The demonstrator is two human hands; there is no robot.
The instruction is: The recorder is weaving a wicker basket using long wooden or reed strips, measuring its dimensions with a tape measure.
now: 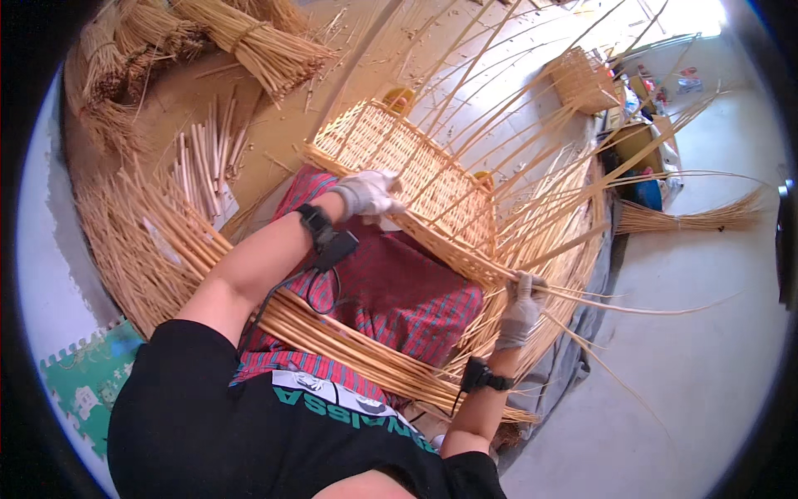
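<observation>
A half-woven wicker basket (420,170) rests tilted across my lap on a red checked cloth (374,279). Long unwoven stakes (499,83) rise from its far and right sides. My left hand (371,193), in a pale glove, is closed over the near rim, towards the left; its fingertips are partly hidden. At the near right corner, my gloved right hand (519,314) grips a few thin willow rods (582,295), whose loose ends trail off to the right. A black device is strapped to each wrist.
Bundles of rods (249,46) lie at the back left, near cut sticks (204,158). Long rods (357,345) run across in front of my body, and more are heaped at the right (573,200). Another woven basket (582,79) stands farther back. A tied bundle (698,214) lies far right.
</observation>
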